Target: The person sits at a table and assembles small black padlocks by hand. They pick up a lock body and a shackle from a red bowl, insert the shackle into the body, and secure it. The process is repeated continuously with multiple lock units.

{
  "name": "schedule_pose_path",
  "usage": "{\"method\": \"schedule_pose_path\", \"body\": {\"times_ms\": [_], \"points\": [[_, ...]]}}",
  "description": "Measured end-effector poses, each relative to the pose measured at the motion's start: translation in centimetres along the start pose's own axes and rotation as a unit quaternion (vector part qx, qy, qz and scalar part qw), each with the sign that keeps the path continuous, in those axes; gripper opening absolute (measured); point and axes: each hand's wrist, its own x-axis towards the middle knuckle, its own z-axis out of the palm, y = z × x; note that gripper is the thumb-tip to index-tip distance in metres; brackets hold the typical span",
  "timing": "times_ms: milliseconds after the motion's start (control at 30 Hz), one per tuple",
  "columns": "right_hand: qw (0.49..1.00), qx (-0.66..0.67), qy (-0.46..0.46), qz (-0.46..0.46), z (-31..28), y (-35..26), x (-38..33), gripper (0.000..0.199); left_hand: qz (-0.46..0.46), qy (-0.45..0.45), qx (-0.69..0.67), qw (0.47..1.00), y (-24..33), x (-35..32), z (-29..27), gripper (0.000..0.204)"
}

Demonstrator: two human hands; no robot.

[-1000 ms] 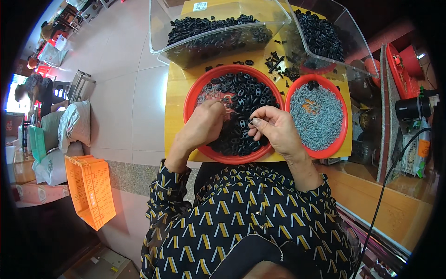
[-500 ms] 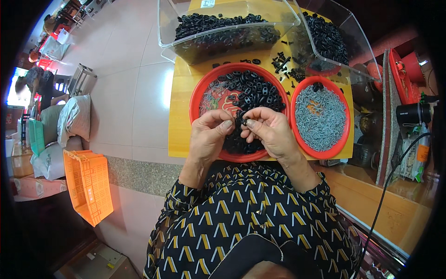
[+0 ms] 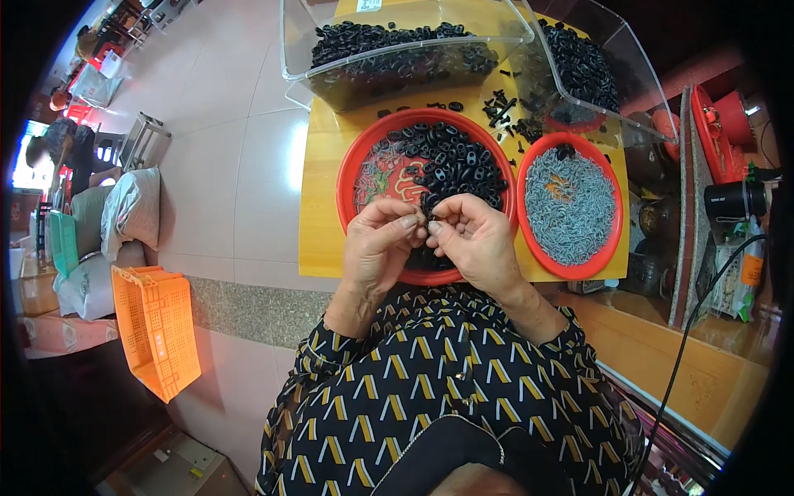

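"So, what does the right hand have?"

"It has a tiny, dark black piece held in a pinch. The thumb and first finger are almost closed around it. It's too small and dark for me to tell its shape."

"And the left hand?"

"Its thumb and finger come close together too, right next to the other hand's tips. I can't tell if it has hold of anything."

"Where is that tiny piece?"

"It's up over the big, round red plastic tray, between the two hands."

"What's in that tray?"

"Lots of shiny black oval plastic bits with holes, and some thin grey bits on the left."

"What's next to it?"

"A smaller round red plastic tray, full of little grey metal screws. Both trays sit on a yellow wooden tabletop."

"And behind them?"

"Two clear plastic boxes with heaps of black pieces inside. Some loose black bits lie on the tabletop too, near the boxes."

"Anything on the left?"

"Yes, an orange plastic basket with holes, well apart from the trays."
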Motion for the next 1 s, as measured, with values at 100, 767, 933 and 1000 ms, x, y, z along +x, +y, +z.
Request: {"method": "schedule_pose_path", "body": {"times_ms": [100, 767, 933, 1000], "points": [[1.0, -0.015, 0.004, -0.006, 0.09, -0.13, -0.1, 0.011, 0.011, 0.008, 0.01, 1.0, -0.08, -0.04, 0.34, 0.012], [0.996, -0.094, 0.007, 0.001, -0.2, 0.22, -0.2, 0.008, 0.085, 0.008, 0.175, 0.981, -0.44, -0.18, 0.2, 0.013], [0.997, -0.077, 0.008, 0.027, -0.15, -0.25, -0.37, 0.008, 0.086, 0.01, 0.251, 0.964, -0.18, -0.26, 0.15, 0.011], [0.997, -0.079, 0.006, 0.024, -0.21, -0.22, -0.42, 0.008, 0.086, 0.0, 0.266, 0.96, -0.02, -0.26, 0.39, 0.011]]}}
